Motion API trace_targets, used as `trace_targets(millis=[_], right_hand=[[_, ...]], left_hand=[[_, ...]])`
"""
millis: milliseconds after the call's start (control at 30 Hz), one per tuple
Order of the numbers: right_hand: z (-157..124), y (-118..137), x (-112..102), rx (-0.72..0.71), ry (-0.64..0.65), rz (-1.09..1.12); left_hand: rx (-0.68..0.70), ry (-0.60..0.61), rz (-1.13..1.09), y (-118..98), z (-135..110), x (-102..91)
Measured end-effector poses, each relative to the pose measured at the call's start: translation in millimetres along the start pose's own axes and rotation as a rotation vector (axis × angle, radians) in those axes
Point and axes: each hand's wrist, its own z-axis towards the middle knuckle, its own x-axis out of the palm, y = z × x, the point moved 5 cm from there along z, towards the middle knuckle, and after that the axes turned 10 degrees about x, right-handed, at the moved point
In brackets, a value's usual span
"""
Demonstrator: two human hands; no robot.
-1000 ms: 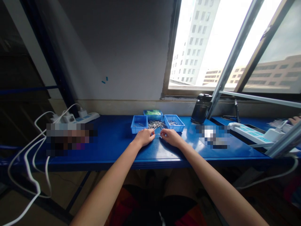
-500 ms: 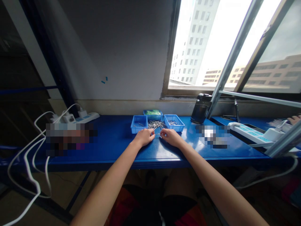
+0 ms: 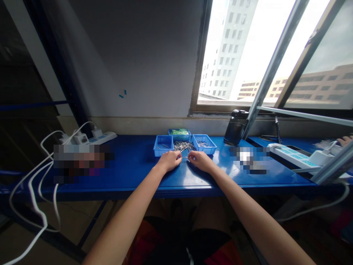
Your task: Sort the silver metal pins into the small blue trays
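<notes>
Between my two hands runs a thin, short metal rod (image 3: 185,157), too small to name more exactly. My left hand (image 3: 170,161) pinches its left end, fingers closed. At its right end my right hand (image 3: 198,160) is closed in a pinch as well. Just beyond the hands lies a loose pile of small silvery metal pieces (image 3: 183,145). A blue bin (image 3: 163,151) with a few thin pieces stands left of the pile. To the right is another blue bin (image 3: 207,151) holding several metal pieces. Behind sits a third blue bin (image 3: 170,135) with green packets (image 3: 179,131).
A black bottle (image 3: 236,127) stands at the back right, beside a metal post. Power strips lie at the left (image 3: 102,138) and right (image 3: 292,154), with white cables hanging off the left side. Blurred patches cover items on both sides. Another person's hand (image 3: 345,140) shows at the far right.
</notes>
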Motion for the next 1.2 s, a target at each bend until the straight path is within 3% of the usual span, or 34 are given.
trace_targets(millis=[1200], right_hand=[[-1.8,5.1,-3.5,0.028,0.026,0.030]], left_hand=[[-0.039,-0.001,-0.004,-3.9,-1.9,-2.7]])
